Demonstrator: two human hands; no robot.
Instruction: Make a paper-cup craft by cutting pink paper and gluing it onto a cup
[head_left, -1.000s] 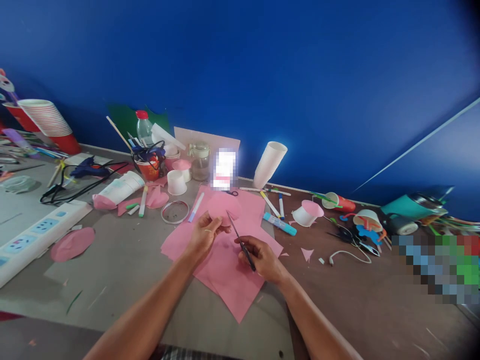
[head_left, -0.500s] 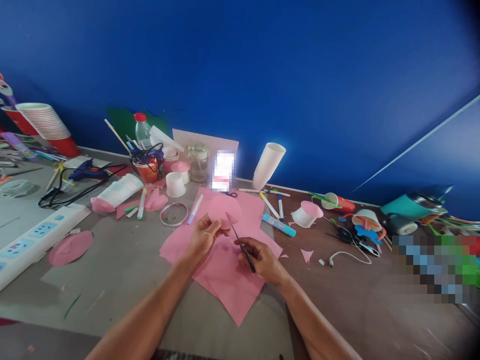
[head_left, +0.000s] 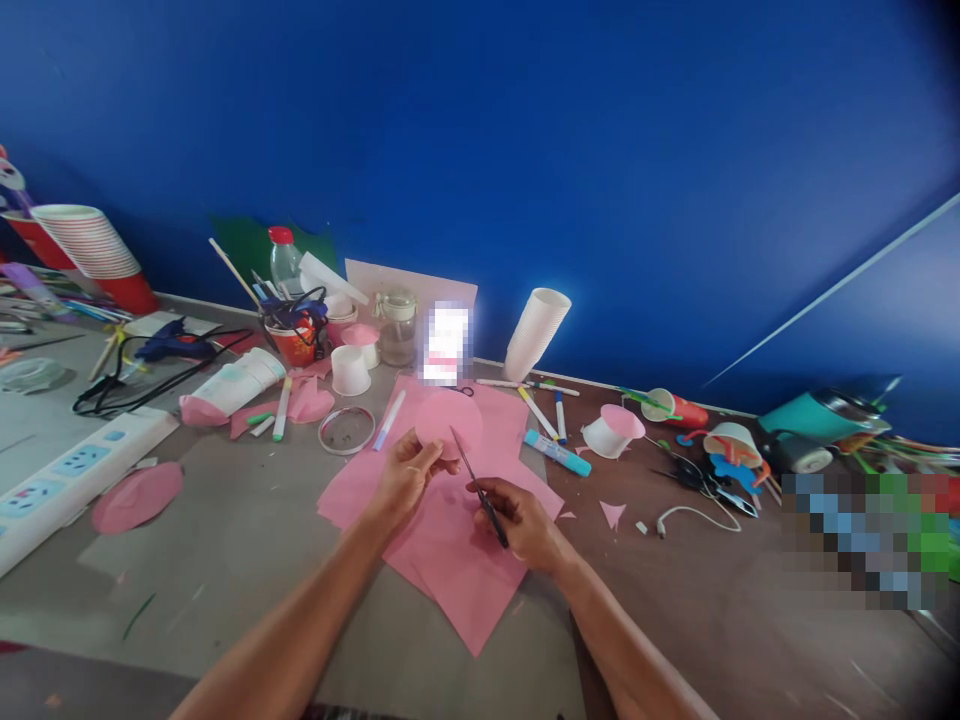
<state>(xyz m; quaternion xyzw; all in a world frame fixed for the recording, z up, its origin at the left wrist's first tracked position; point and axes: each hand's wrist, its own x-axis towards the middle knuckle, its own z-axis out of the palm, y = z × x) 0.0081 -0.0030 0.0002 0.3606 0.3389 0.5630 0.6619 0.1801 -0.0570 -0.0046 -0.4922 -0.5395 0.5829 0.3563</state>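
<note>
My left hand pinches the lower left edge of a round pink paper disc between thumb and fingers. Dark-handled scissors are in my right hand, their blades pointing up and left onto the disc's lower part. I cannot tell whether the blades are parted. Beneath both hands lie overlapping pink paper sheets, one corner pointing towards me. A second pair of scissors shows only its dark handle loop just beyond the disc.
Behind the sheets stand a brightly lit blurred screen, a glass jar and a leaning stack of white cups. A power strip lies left. Markers, a glue stick, a tape roll and pink scraps lie around.
Almost nothing differs. The view has shifted very slightly; both hands keep their hold on the disc and the scissors in nearly the same place.
</note>
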